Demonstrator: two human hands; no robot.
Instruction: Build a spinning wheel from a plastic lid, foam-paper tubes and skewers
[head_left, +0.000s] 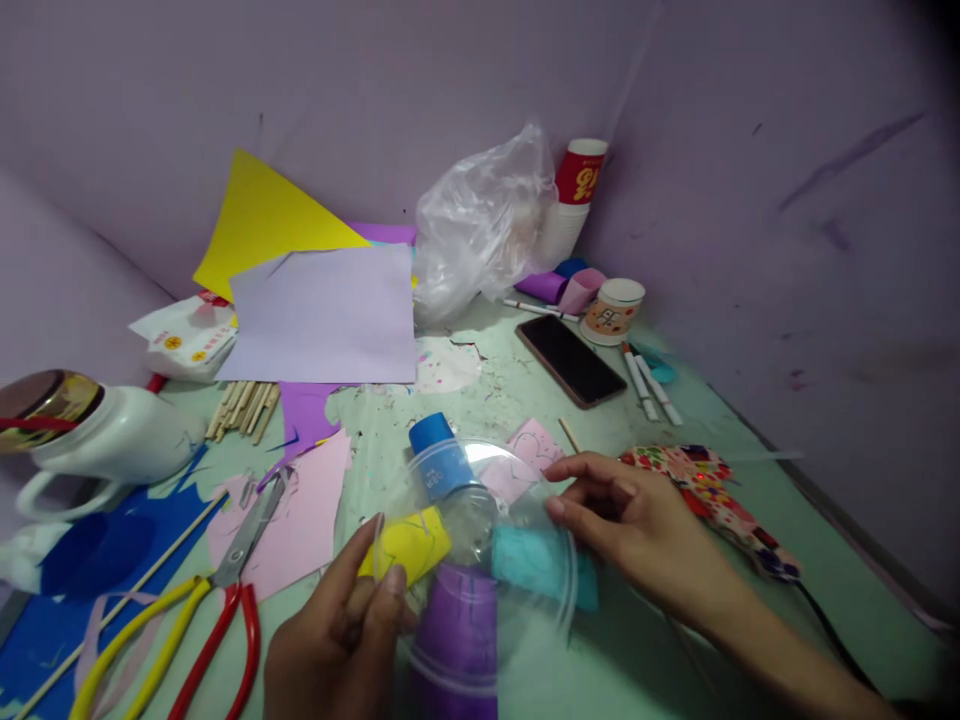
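At the near middle of a pale green tabletop, you hold a clear round disc between your two hands. Your left hand has its fingers pinching the disc's left rim, thumb uppermost, beside a yellow piece. Your right hand reaches in from the right, thumb and forefinger slightly apart at the far right part of the rim; whether they grip it, you cannot tell from this view.

The disc lies between the two sets of fingers, with the right ones farther up its edge than the left. A blue piece points to the far side, a teal piece to the right, and a purple piece has its long axis running toward you. Teal is nearer your right hand, yellow nearer your left. Whether each piece is fixed to the disc is unclear.

Near left, scissors with yellow and red handles lie open-handled, their blades over pink paper. Far right, a dark phone rests beside a decorated cup. A crumpled plastic bag stands at the far middle, right of a lavender sheet.
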